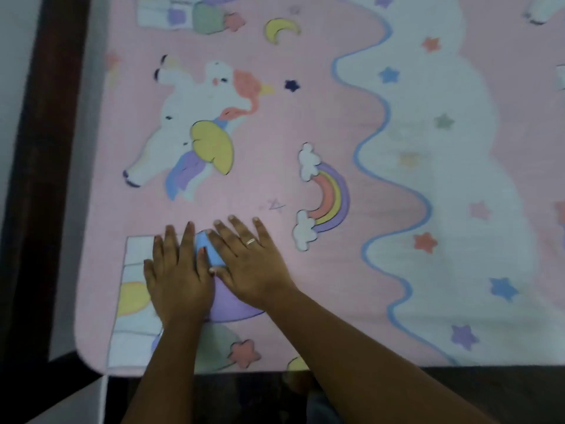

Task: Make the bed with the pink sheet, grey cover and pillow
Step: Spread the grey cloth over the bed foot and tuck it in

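The pink sheet [305, 123], printed with unicorns, rainbows and stars and crossed by a wavy white band, lies spread flat over the bed and fills most of the view. My left hand [179, 276] rests on it palm down near the front left corner, fingers straight. Beside it, my right hand [249, 264], wearing a ring, also presses flat on the sheet, its fingers angled toward the left hand. No grey cover or pillow is in view.
A dark wooden bed frame [39, 185] runs along the left side and along the near edge [489, 390]. A pale wall or floor [15, 56] shows beyond the frame at far left.
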`<state>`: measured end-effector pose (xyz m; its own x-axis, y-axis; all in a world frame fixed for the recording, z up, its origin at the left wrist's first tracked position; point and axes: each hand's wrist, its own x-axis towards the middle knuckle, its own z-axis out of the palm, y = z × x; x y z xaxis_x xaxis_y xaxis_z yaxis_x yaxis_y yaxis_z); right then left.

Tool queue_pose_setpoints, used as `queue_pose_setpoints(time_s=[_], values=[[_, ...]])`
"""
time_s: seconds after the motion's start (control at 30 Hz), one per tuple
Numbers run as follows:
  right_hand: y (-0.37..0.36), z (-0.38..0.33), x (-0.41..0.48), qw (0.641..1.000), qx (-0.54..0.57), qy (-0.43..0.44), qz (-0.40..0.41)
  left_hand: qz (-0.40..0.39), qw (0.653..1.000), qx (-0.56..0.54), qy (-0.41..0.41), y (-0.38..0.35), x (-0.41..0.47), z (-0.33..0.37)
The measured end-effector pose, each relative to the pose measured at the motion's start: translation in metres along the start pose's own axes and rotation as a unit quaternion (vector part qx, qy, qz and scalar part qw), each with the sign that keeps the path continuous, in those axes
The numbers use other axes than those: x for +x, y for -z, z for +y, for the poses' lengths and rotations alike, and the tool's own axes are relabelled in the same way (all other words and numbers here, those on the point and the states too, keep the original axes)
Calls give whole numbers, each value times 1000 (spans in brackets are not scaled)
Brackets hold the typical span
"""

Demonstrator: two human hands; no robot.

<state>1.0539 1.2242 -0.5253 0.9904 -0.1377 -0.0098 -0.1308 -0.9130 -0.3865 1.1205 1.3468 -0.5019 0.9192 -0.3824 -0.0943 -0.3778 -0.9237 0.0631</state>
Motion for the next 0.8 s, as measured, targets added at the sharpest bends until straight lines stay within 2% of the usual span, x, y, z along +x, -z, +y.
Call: queue_pose_setpoints(time_s=[0.17, 0.3, 0.43, 0.5, 0.57, 0.63, 0.73, 0.8], values=[[-14, -59, 14, 999, -2, 12, -50, 19, 997, -22, 67, 6, -10, -51], [-21, -106, 13, 995, 19, 47, -91, 41, 995, -50, 81, 13, -29, -87], [-24, -145, 6, 986, 62, 119, -104, 43, 984, -127, 117, 18, -53, -116], [-19, -160, 0, 967, 168, 159, -110, 30, 979, -162, 119, 18, -61, -124], [-2, -169, -9, 925, 334, 125, -133, 27, 978, -163, 126, 21, -63, -127], [13, -162, -14, 907, 401, 77, -106, 53, 979, -159, 119, 25, -60, -118], [25, -115, -9, 943, 327, 58, 16, 88, 974, -183, 101, 32, -53, -80], [24, -63, -6, 983, 174, 8, 63, 79, 976, -192, 65, 30, -49, -43]])
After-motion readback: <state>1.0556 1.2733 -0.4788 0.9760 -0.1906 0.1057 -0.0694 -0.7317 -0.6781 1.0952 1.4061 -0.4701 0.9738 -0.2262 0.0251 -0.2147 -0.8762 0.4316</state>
